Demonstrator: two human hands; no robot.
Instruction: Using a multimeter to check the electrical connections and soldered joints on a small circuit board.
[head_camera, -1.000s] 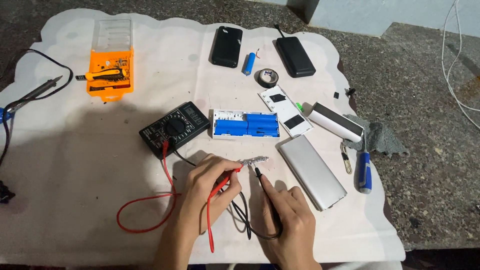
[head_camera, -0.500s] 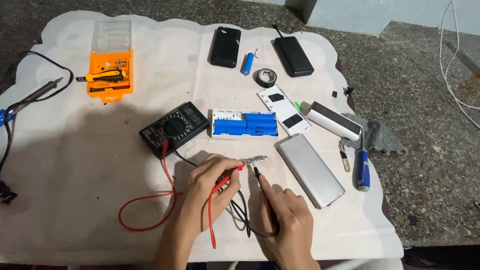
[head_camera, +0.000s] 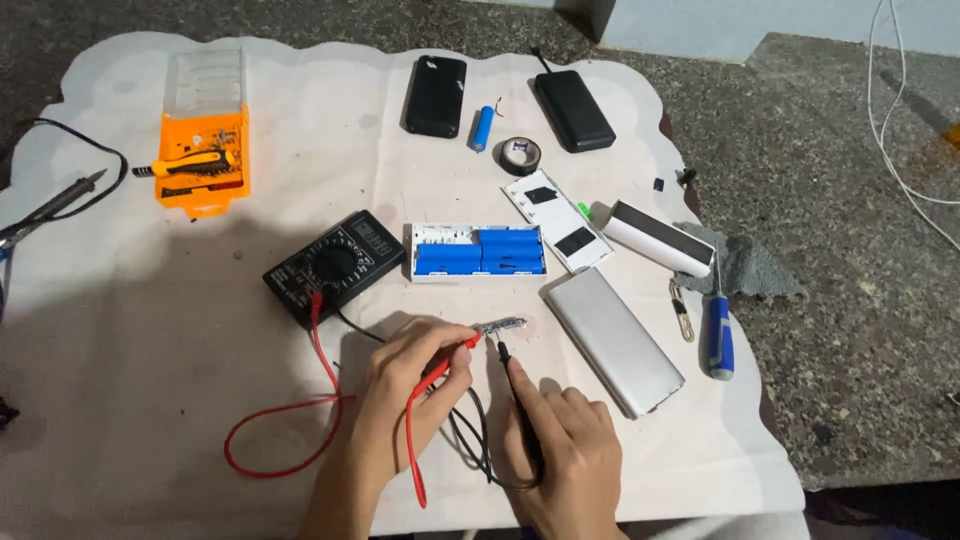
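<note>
The left hand (head_camera: 405, 385) pinches the red probe (head_camera: 452, 355); its long axis runs up-right from the grip, tip on the small silver strip (head_camera: 503, 325). The right hand (head_camera: 565, 450) grips the black probe (head_camera: 515, 375), axis up-left, tip just below the strip. Beyond both grips lies the multimeter (head_camera: 335, 265).

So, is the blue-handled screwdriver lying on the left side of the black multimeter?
No, the blue-handled screwdriver lies far to the right of the black multimeter, near the right edge of the white cloth.
</note>
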